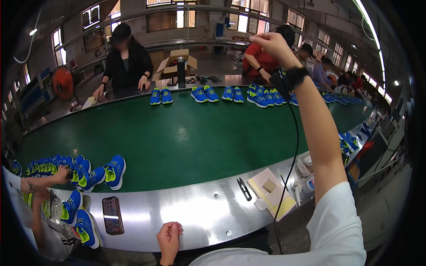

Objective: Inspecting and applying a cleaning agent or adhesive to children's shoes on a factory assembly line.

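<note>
My left hand (169,239) is at the near edge of the metal tabletop (186,221), its fingers curled in and the thumb against them. Whatever it may hold is hidden. High up on the right, my right hand (277,46) is raised on a lifted arm, thumb and fingertips pinched together. Anything in that pinch is too small to make out. A black strap with a box (288,80) sits on that wrist, and a cable runs down from it. Between my left hand and the co-worker at left lies a phone (112,215).
Thread snips (244,189), a patterned notebook (279,195) with a tan block (269,185), and a white case (261,204) lie at right. Blue shoes (115,172) line the green belt (177,142). A co-worker's hand (62,174) touches shoes at left; others work opposite.
</note>
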Action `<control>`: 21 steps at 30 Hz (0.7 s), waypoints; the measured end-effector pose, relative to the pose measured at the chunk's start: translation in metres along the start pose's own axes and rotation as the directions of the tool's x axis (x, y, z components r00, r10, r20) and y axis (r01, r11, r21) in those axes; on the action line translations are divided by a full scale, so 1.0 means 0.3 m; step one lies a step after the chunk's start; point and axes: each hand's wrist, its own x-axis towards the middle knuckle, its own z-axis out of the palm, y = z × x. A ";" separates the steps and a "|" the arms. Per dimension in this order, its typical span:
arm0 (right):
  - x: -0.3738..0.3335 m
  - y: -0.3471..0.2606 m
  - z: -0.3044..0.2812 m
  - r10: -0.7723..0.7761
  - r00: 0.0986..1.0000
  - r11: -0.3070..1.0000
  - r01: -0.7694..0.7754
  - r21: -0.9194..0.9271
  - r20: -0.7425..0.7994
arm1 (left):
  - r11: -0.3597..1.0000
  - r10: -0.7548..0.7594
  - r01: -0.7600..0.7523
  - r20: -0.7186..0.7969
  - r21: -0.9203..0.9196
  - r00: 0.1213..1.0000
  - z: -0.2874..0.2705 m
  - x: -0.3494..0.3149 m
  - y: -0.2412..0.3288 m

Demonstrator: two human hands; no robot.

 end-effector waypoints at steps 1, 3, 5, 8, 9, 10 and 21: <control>-0.088 -0.051 0.002 -0.031 0.990 0.988 0.009 0.156 0.141 | 1.000 0.016 -0.016 0.043 0.012 0.999 -0.002 0.008 -0.002; -0.353 -0.210 0.002 -0.099 0.944 0.973 0.026 0.228 0.314 | 0.999 0.016 -0.018 0.062 0.028 0.998 -0.010 0.013 0.019; -0.625 -0.347 0.019 -0.085 0.883 0.982 -0.004 0.188 0.462 | 0.994 -0.112 0.112 0.184 0.014 0.977 -0.061 0.040 0.107; -0.961 -0.434 -0.020 -0.208 0.753 0.977 0.187 0.099 0.624 | 0.909 0.029 -0.133 0.260 0.395 0.965 -0.161 0.195 0.231; -1.030 -0.455 -0.025 -0.182 0.700 0.983 0.153 0.104 0.690 | 0.871 0.076 -0.192 0.263 0.452 0.962 -0.184 0.271 0.249; -1.089 -0.441 -0.020 -0.203 0.673 0.971 0.045 0.234 0.711 | 0.781 0.129 -0.241 0.228 0.576 0.965 -0.241 0.339 0.258; -1.456 -0.289 -0.016 0.482 0.833 0.770 -0.550 0.322 0.270 | 0.034 -0.069 0.021 -0.019 0.999 0.997 -0.514 0.875 0.185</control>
